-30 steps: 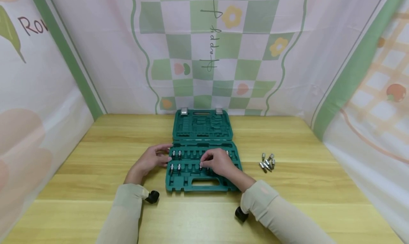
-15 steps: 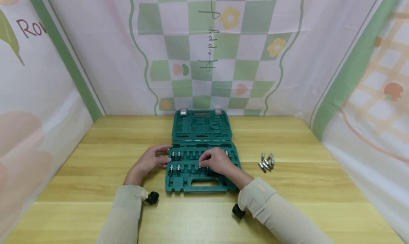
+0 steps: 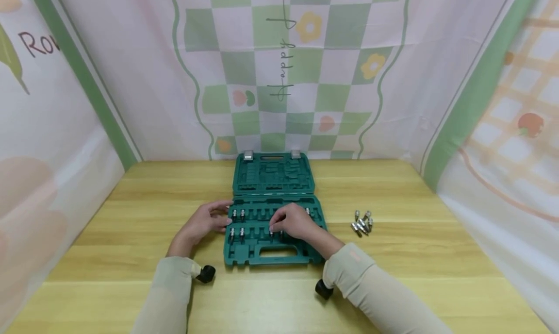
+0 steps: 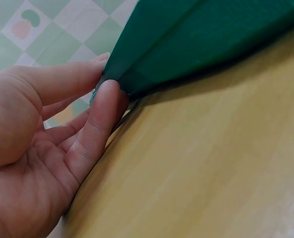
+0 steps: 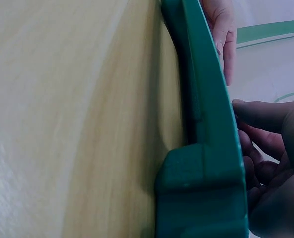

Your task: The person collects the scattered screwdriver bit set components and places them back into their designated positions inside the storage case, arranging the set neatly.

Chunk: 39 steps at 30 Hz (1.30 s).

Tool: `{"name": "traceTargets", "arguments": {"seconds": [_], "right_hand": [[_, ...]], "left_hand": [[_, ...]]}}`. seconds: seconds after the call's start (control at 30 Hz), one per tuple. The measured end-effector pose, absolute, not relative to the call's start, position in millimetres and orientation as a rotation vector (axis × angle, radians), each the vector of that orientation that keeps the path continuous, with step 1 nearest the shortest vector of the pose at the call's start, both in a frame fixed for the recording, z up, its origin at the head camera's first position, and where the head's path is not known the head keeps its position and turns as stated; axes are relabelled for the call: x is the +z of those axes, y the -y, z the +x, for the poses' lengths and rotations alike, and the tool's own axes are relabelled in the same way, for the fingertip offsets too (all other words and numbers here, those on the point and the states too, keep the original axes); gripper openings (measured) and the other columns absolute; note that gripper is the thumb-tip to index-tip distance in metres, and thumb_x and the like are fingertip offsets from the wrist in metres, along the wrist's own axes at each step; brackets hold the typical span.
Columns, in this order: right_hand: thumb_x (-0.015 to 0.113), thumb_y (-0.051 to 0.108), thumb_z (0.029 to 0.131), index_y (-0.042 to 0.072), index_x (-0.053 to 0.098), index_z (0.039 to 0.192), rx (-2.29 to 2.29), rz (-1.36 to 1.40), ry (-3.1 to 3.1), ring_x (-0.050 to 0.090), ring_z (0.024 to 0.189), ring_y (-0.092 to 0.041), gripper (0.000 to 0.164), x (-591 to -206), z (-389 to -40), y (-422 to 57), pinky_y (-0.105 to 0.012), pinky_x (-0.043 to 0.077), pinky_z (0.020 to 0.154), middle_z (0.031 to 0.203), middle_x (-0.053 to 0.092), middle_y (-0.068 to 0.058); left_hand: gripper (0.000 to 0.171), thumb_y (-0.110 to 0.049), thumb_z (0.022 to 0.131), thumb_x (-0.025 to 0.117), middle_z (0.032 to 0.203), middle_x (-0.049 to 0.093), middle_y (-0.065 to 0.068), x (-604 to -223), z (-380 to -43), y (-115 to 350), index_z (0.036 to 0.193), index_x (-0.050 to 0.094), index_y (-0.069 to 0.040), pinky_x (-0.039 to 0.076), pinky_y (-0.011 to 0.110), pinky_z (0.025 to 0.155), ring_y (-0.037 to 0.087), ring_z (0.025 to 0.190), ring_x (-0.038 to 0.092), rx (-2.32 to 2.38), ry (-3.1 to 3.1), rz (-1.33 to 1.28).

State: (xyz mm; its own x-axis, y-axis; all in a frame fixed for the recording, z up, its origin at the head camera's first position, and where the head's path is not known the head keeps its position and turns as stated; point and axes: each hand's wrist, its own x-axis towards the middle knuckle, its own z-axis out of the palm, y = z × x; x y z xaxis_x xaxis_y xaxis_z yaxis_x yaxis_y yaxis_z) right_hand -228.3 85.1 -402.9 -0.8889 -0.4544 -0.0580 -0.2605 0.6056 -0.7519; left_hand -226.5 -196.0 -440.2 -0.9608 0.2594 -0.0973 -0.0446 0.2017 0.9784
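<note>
A green socket case (image 3: 279, 264) lies opened flat, its lid (image 3: 274, 174) toward the curtain. My left hand (image 3: 202, 226) rests against the case's left side, fingers fairly straight; in the left wrist view its fingertips (image 4: 110, 89) touch a corner. Over the lower row of slots, my right hand (image 3: 297, 221) pinches a small bit socket (image 3: 271, 235) standing in a slot. In the right wrist view, the case's front wall (image 5: 221, 148) hides what the fingers hold. Silver-topped bit sockets (image 3: 237, 234) stand in both rows at the left; the right hand partly covers others.
Several loose bit sockets (image 3: 362, 223) lie in a small pile on the wooden table (image 3: 393, 193), right of the case. A printed curtain (image 3: 279, 81) encloses the back and sides. A black wrist camera (image 3: 205, 274) sits at each cuff.
The head view has shifted slightly, so everything appears a little lower and further left. Both hands keep their places at the case, the right still at the same slot.
</note>
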Motion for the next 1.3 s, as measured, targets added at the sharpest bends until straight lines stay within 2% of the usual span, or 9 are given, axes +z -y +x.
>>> {"name": "traceTargets", "arguments": {"seconds": [1.3], "right_hand": [[0.073, 0.01, 0.087, 0.013, 0.073, 0.077, -1.079, -0.55, -2.578, 0.056, 0.069, -0.017, 0.011, -397.8, -230.0, -81.6, -0.032, 0.048, 0.06, 0.076, 0.065, 0.004]], "left_hand": [[0.053, 0.001, 0.093, 0.063, 0.13, 0.046, 0.023, -442.0, -226.0, 196.2, 0.143, 0.048, -0.006, 0.057, 0.038, 0.078, 0.027, 0.097, 0.059, 1.839, -2.238, 0.21]]}}
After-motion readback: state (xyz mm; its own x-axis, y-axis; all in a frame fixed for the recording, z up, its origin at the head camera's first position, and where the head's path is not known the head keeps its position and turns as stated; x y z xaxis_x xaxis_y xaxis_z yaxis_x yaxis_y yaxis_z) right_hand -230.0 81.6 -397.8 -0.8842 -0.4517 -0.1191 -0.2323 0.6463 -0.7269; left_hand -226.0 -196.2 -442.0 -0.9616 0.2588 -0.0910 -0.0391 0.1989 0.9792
